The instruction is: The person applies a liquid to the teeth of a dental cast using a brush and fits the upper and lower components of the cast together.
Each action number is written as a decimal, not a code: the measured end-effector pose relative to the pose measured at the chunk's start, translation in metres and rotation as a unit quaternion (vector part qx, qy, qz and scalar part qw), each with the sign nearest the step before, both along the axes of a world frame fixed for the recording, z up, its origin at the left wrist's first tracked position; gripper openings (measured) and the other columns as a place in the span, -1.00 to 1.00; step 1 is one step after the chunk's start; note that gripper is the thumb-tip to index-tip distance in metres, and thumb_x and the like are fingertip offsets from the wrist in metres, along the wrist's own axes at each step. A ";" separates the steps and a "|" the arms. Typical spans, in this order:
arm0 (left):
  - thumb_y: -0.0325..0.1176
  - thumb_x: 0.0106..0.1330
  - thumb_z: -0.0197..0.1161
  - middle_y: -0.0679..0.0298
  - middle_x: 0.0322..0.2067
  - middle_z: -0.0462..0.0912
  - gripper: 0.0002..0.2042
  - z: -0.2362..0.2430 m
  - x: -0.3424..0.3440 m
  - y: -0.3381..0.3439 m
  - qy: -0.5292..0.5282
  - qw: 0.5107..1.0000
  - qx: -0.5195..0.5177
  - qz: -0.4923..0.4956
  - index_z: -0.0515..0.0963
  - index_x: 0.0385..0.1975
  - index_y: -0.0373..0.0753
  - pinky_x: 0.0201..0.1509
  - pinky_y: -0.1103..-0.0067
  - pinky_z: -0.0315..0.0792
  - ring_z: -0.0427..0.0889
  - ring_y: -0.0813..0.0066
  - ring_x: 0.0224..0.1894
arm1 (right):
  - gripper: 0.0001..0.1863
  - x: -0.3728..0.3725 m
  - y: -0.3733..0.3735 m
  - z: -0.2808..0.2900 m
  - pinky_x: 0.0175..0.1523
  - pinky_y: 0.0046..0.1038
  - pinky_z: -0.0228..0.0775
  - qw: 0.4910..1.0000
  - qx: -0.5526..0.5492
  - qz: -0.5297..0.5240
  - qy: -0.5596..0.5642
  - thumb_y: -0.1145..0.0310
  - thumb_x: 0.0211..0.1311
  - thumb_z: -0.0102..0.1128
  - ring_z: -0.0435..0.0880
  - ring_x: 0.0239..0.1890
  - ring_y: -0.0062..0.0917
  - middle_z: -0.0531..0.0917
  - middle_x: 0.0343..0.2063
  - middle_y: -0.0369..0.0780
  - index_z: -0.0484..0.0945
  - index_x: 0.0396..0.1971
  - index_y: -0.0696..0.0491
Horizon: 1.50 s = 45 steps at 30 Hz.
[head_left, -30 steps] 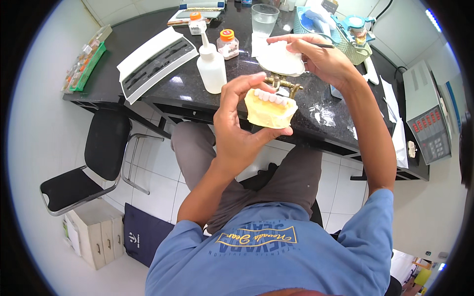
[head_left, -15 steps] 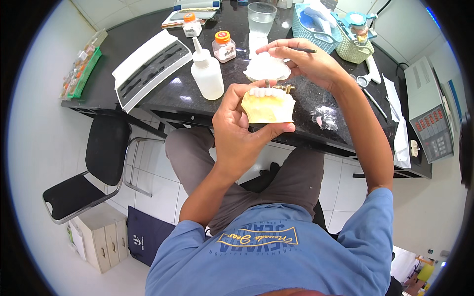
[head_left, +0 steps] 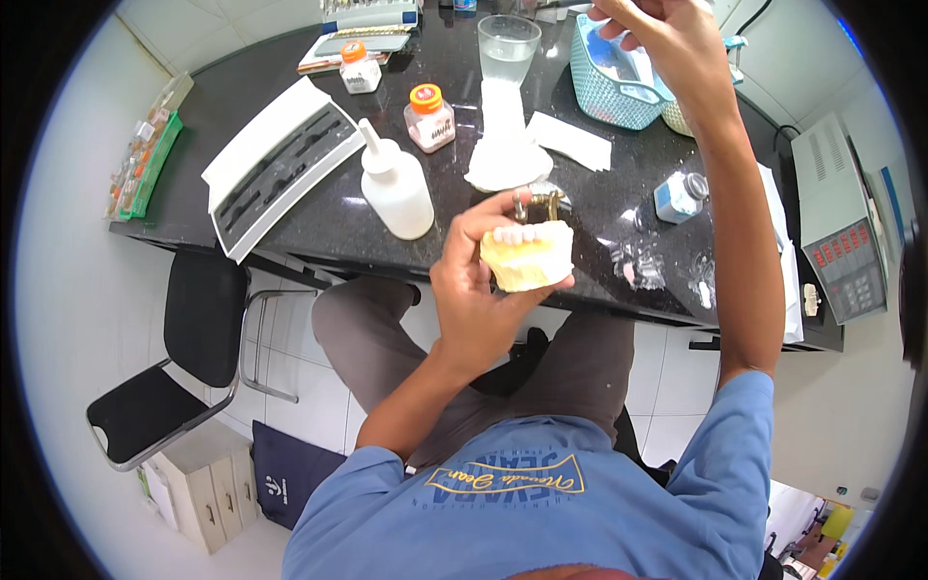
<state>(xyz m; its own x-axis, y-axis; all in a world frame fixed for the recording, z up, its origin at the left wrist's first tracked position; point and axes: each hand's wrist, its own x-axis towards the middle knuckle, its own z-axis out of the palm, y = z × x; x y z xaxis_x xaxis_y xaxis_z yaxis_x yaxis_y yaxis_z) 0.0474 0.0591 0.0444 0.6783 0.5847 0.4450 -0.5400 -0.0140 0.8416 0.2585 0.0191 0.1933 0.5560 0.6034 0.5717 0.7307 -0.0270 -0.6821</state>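
Above black desk | left hand grip clenched on yellow plaster dental cast | right hand grip unclear

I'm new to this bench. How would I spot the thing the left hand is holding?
Start at the black worktop, then look just in front of its near edge, where the left hand grips a pale yellow dental cast. Unlike the bottles behind it, it is a blocky lump carrying a row of white teeth.

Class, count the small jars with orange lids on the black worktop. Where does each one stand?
2. One orange-lidded jar stands mid-worktop, right of the white squeeze bottle. The other stands farther back, by the flat case. More may be hidden.
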 end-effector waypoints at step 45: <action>-0.64 -0.03 0.48 -0.09 0.13 0.40 -0.51 -0.017 0.009 -0.004 0.032 0.994 0.062 0.081 0.33 -0.15 -0.33 0.06 0.55 0.54 0.53 0.42 0.07 | -0.79 -0.100 -0.094 -0.145 -0.21 -0.50 0.57 0.952 0.257 0.142 0.090 0.62 0.14 0.13 0.63 -0.31 -0.46 0.53 -0.33 -0.08 0.44 -0.20 0.25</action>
<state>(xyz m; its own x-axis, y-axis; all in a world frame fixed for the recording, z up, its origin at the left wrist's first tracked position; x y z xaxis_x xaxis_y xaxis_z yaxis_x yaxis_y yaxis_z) 0.0565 0.0549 0.0275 0.6095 0.6319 0.4787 -0.4671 -0.2016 0.8609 0.1582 -0.0745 0.0485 0.5281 0.4114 0.7429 0.5289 0.5251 -0.6667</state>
